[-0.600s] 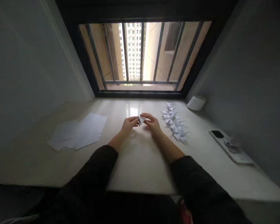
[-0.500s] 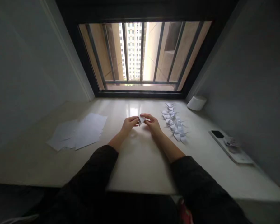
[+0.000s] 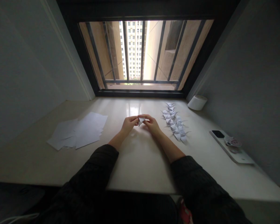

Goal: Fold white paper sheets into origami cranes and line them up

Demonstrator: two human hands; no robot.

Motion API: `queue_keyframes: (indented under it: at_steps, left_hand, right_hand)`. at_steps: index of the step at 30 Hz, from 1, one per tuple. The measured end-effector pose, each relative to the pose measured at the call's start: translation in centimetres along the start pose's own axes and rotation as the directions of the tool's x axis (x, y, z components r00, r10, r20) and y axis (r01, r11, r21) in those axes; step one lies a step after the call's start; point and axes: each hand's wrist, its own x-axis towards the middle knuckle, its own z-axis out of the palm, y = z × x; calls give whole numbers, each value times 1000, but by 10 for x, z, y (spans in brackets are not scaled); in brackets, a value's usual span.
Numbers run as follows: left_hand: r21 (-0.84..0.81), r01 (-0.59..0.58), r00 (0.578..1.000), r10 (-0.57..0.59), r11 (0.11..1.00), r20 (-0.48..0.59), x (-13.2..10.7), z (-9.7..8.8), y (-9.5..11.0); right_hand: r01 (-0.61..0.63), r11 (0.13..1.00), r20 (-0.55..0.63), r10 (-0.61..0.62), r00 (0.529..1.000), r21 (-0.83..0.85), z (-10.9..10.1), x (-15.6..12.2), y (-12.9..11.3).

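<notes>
A small piece of folded white paper [image 3: 141, 120] is held up between my two hands, above the middle of the pale sill. My left hand [image 3: 129, 123] pinches its left side, fingers closed. From the other side my right hand [image 3: 151, 123] grips it with thumb and fingers. My fingers cover part of the folds. To the right, several folded paper cranes [image 3: 174, 121] stand packed together in a long group. Flat white paper sheets [image 3: 87, 129] lie in an overlapping pile on the left.
A white rounded container [image 3: 197, 102] stands in the far right corner by the wall. Nearer, a white phone [image 3: 232, 147] with a round grip on its back lies along the right wall. A barred window [image 3: 142, 93] closes off the back.
My fingers have shifted slightly around the folded paper, and it sits at a slightly different angle. The sheets, cranes and phone stay where they were.
</notes>
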Motion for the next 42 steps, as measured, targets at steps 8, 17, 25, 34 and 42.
queue_keyframes:
  at_steps: [8,17,25,34,42]
  left_hand:
    - [-130,67,998,-69,989,-10,0,3,2]
    - [-137,45,999,-45,990,0,-2,3,2]
    - [-13,-31,999,31,999,11,-1,0,3]
    - [76,-99,994,103,992,-43,0,-1,4]
    - [-10,-103,985,101,995,-139,5,-4,0]
  right_hand:
    - [-24,997,-156,35,987,74,-2,0,-3]
    - [-155,973,-166,183,969,170,-6,2,-4]
    - [-225,958,-172,256,951,180,-2,-2,-19]
    - [-197,968,-217,227,949,153,-4,-1,-16]
    - [-204,966,-164,229,960,156,-2,0,-14]
